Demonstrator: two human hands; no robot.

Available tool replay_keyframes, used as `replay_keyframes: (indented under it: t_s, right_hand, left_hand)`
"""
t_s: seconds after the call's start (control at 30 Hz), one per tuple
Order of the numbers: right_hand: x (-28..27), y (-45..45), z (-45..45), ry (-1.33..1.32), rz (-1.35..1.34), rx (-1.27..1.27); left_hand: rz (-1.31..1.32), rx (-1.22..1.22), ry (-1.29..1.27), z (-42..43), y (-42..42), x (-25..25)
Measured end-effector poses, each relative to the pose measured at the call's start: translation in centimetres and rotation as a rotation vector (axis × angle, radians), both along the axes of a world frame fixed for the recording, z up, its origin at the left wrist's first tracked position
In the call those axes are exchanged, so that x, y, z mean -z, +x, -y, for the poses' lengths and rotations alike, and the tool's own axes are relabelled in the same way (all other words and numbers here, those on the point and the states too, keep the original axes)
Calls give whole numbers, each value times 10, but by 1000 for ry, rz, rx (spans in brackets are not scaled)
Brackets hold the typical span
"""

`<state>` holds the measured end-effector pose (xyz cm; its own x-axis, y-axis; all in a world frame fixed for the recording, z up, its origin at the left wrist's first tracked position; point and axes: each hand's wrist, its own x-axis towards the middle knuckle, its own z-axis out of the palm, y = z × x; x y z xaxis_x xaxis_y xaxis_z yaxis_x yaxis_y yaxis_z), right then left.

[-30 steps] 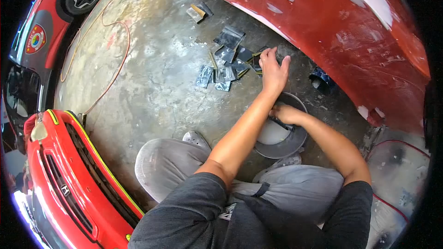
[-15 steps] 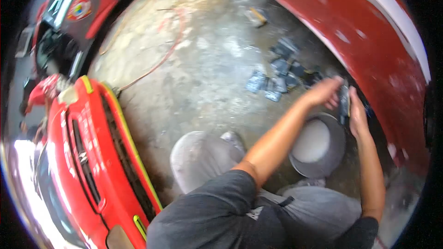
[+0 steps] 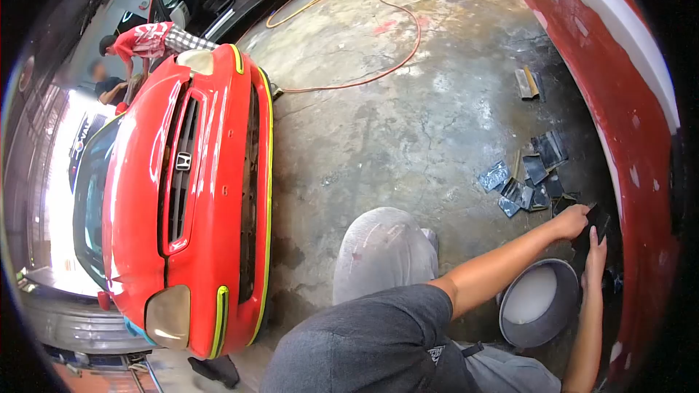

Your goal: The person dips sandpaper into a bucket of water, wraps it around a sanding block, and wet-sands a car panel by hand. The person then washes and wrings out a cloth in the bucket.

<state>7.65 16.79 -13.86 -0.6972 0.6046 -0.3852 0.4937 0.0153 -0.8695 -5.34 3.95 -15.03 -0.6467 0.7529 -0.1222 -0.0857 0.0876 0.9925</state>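
Observation:
A dark, thin piece that looks like sandpaper (image 3: pixel 598 217) is between my two hands, close to the dark gap under the red body panel (image 3: pixel 593 65). My left hand (image 3: pixel 571 223) has its fingers closed on the near side of the sheet. At its lower edge, my right hand (image 3: pixel 595 256) grips with the thumb along it. Just below my hands stands a grey bucket (image 3: pixel 563 320) with cloudy whitish water (image 3: pixel 528 296) in it. Several dark sandpaper pieces (image 3: pixel 535 164) lie on the wet floor beyond my left hand.
A red car front with yellow tape (image 3: pixel 226 175) stands at the left. A person in a red shirt (image 3: pixel 149 40) bends behind it, with another person (image 3: pixel 111 87) nearby. An orange hose (image 3: pixel 415 47) curves over the concrete floor. A small block (image 3: pixel 526 84) lies farther off.
My view has swung left, so the floor pieces, bucket and hands appear farther right and lower. The piece between my hands looked narrow and edge-on before; now its dark face shows.

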Motion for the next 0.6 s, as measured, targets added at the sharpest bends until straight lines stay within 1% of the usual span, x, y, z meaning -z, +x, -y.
replay_keyframes:
  t_s: [0.07,0.1,0.13,0.17,0.2,0.27,0.3,0.37,0.43,0.47,0.5,0.57,0.6]
  right_hand:
    - [-7,-1,5,-39,-46,45]
    - [-11,-2,6,-57,-67,68]
    - [-13,-3,5,-99,-79,124]
    - [-15,-3,3,-140,-89,180]
    - [-15,-1,1,-181,-97,236]
    - [-14,2,4,-226,-191,268]
    - [-12,4,7,-247,-238,286]
    - [4,8,10,-347,-241,262]
    - [8,18,15,-394,-199,214]
    - [6,16,17,-353,-221,295]
    - [4,9,20,-321,-246,365]
    - [2,4,29,-249,-245,361]
    - [2,4,31,-212,-242,361]
  left_hand:
    - [-58,-30,-67,1,-10,15]
    - [-187,-71,-55,-4,-22,46]
    - [-492,-93,-100,-12,-41,100]
    - [-793,-114,-145,-20,-57,136]
    - [-294,-193,-143,1,-66,98]
    - [295,-323,-134,33,-93,61]
    - [387,-383,-133,39,-105,67]
    - [563,-496,-7,65,-104,34]
    - [482,-610,49,56,-109,118]
    - [148,-669,-435,67,-91,97]
    - [21,-592,-614,74,-71,89]
    - [-279,-397,-698,74,-28,122]
    - [-282,-287,-740,80,-13,123]
